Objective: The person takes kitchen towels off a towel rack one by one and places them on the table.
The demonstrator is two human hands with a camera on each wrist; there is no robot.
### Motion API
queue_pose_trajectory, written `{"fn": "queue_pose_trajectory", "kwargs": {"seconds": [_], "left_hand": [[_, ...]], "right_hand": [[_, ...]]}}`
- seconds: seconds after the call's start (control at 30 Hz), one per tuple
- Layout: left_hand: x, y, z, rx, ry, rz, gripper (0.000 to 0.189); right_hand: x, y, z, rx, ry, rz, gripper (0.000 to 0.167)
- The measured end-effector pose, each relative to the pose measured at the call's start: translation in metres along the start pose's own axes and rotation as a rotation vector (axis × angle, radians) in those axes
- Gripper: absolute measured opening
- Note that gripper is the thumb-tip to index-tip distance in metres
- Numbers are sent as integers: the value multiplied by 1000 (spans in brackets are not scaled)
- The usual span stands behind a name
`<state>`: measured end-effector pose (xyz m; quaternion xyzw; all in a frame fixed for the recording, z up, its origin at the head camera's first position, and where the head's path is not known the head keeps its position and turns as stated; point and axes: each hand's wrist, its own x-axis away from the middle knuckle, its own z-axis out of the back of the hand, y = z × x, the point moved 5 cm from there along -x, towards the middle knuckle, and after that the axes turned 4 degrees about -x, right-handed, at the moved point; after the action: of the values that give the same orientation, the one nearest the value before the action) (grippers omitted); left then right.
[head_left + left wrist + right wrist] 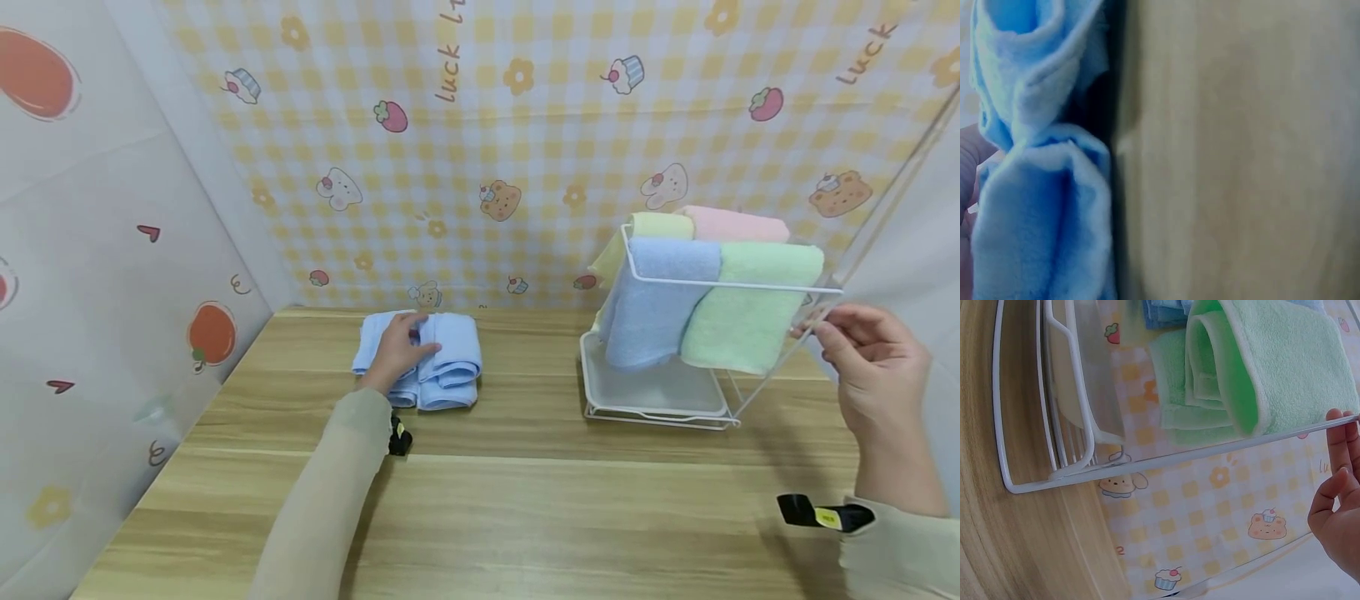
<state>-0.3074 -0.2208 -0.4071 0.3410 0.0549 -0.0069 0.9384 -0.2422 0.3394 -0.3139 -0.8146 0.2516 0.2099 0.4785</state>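
Observation:
In the head view, my left hand (397, 354) rests over folded light blue towels (454, 343) at the left back of the table. Its thumb touches the right-hand towel, and a gap shows between thumb and forefinger. The left wrist view has folded towel edges (1029, 219) close up, with part of the hand at the left border. My right hand (877, 367) holds a side post of the white wire rack (780, 371), fingers behind it and thumb in front. Over the rack's top hang a blue towel (660, 308), a green towel (750, 317), a yellow towel (660, 225) and a pink towel (738, 225).
A pale tray (652, 392) sits in the rack's base, below the hanging towels. The wooden table (600, 517) reaches back to a yellow checked cloth (450, 167). White printed sheets (97, 217) stand at the left side.

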Motion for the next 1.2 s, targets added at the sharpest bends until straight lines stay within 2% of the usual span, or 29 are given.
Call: {"fn": "queue_pose_trajectory", "kwargs": {"seconds": [0.13, 0.3, 0.5, 0.7, 0.83, 0.97, 1.2], "left_hand": [[-1, -4, -2, 11, -27, 22, 64], [-3, 0, 2, 27, -23, 14, 62], [-2, 7, 11, 65, 13, 43, 60], [1, 20, 23, 122, 65, -8, 56], [2, 35, 32, 154, 105, -67, 53], [3, 55, 38, 168, 115, -131, 52], [4, 105, 49, 166, 94, -274, 53]], "right_hand": [[1, 0, 1, -6, 5, 2, 20], [0, 1, 1, -1, 31, -1, 21], [1, 3, -1, 18, 50, -10, 21], [1, 2, 2, 39, 30, 4, 21], [1, 1, 2, 37, 4, 20, 21], [1, 0, 1, 27, -2, 24, 22], [2, 0, -2, 23, -8, 10, 27]]}}
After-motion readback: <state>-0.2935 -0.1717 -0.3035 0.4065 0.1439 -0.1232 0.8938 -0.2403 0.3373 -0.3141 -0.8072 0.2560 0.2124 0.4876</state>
